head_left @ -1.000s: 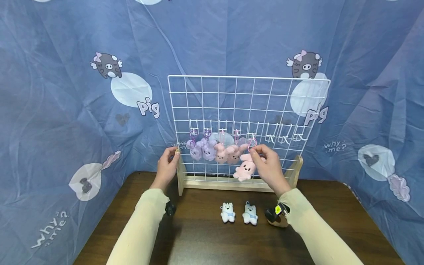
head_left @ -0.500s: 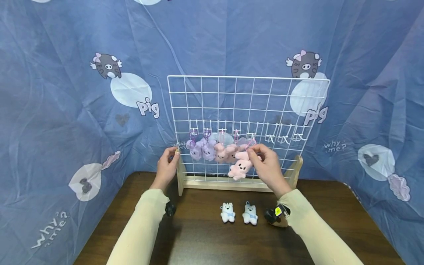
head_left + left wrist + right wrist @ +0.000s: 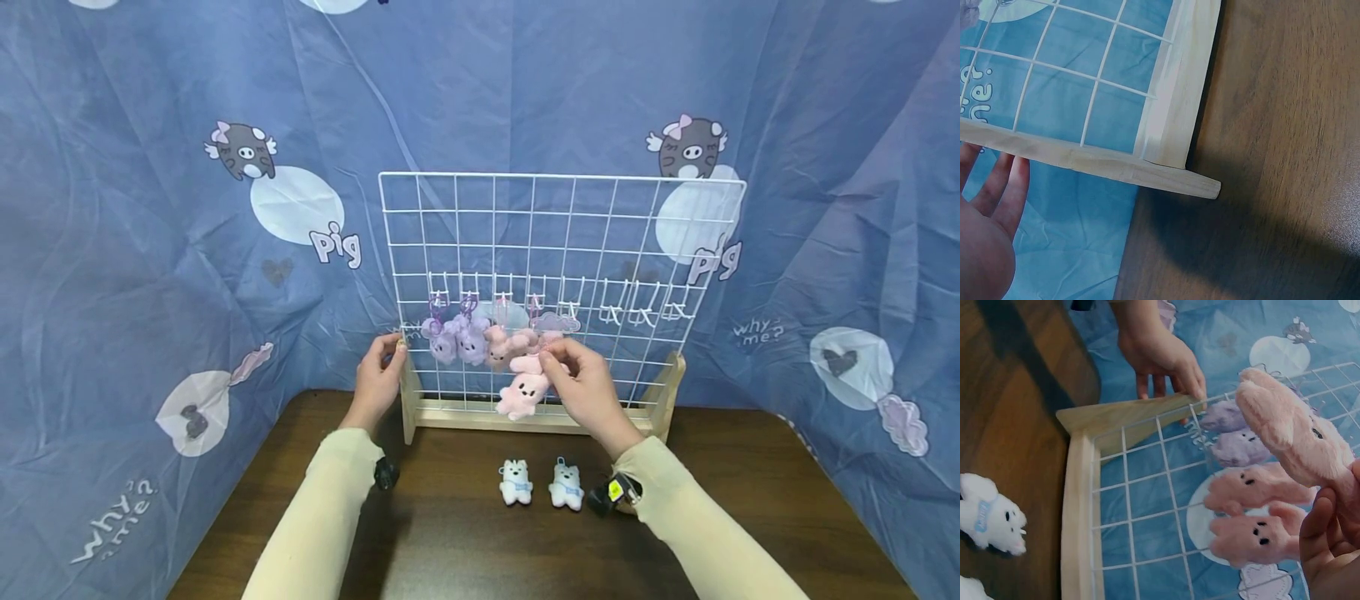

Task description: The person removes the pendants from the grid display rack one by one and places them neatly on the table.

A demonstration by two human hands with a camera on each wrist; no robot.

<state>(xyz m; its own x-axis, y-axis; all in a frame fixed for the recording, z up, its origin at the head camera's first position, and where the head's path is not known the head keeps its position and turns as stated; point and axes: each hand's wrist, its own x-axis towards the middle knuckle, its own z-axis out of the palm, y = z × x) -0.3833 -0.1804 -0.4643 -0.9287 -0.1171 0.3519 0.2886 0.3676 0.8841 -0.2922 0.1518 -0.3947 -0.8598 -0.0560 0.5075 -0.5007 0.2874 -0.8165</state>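
My right hand (image 3: 588,383) pinches a pink plush bunny keychain (image 3: 522,395) near its ears, in front of the wire grid rack (image 3: 555,210). In the right wrist view that bunny (image 3: 1291,428) lies large across the upper right, thumb and fingers at its end. My left hand (image 3: 378,375) holds the rack's left wooden upright (image 3: 409,396) near its top; the left wrist view shows fingertips against that wood (image 3: 1097,164). On the hooks hang two purple plush keychains (image 3: 472,340) and two pink ones (image 3: 498,352), the right pink one partly hidden behind the held bunny.
Right of the hanging plushes, several white hooks (image 3: 612,313) carry nothing. Two white plush bear keychains (image 3: 516,482) with blue bows lie on the brown table (image 3: 465,550) before the rack. Another item there is mostly hidden by the right wrist. A blue patterned cloth (image 3: 150,333) surrounds the table.
The pink bunny, its loop earlier at the fifth hook, has come away from it and moved left and down with my right hand. My left hand stays at the upright.
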